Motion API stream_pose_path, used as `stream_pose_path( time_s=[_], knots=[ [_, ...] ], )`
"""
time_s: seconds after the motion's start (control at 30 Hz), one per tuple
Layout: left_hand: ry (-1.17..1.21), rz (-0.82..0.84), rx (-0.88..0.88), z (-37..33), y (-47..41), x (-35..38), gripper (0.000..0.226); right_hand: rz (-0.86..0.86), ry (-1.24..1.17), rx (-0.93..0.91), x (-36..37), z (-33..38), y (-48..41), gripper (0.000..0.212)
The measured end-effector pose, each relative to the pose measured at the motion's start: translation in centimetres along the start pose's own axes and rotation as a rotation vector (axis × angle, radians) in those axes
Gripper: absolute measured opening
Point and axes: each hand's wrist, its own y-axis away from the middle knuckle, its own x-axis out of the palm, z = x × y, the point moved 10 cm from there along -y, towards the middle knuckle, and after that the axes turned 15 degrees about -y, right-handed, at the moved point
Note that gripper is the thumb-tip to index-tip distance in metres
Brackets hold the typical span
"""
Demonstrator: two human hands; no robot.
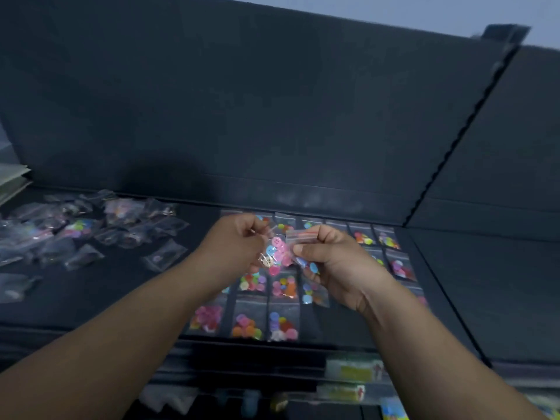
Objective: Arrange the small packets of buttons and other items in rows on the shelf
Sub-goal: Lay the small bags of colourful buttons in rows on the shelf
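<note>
Both hands hover over the dark shelf (121, 286), near its middle. My left hand (233, 244) pinches a clear packet of pink and blue buttons (277, 251). My right hand (330, 265) grips a second clear packet with a red zip strip (303, 234); blue buttons show below its fingers. The two packets touch between the hands. Beneath them, several button packets lie in neat rows (266, 319) on the shelf, with more at the back right (385, 241). A loose heap of packets (75, 231) covers the shelf's left part.
The shelf's dark back panel (242, 116) rises behind the rows. A notched upright (460, 140) divides this bay from the one on the right. Lower shelves hold boxed goods (351, 369). Pale flat items (12, 177) sit at the far left edge.
</note>
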Motion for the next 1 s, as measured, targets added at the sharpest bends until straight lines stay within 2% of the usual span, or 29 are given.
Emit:
stream_pose_path(
  time_s=[0.2,0.3,0.5,0.77,1.0],
  knots=[
    [0.133,0.081,-0.044,-1.6,1.8,5.7,0.005,-0.041,0.101,-0.015,-4.2,0.6,2.6,0.024],
    [0.135,0.190,-0.081,-1.8,2.4,8.5,0.019,-0.067,0.091,-0.004,-6.2,0.8,3.3,0.026],
    [0.044,0.102,-0.101,-1.9,2.0,9.7,0.030,-0.070,0.119,0.074,-8.6,-0.2,3.9,0.024],
    [-0.363,0.160,-0.075,1.1,2.2,11.8,0.029,-0.077,0.353,0.214,-10.5,-3.6,3.9,0.020],
    [-0.575,0.120,0.001,1.6,2.2,11.7,0.026,-0.064,0.612,0.187,-10.3,-4.3,3.3,0.019]
  ],
)
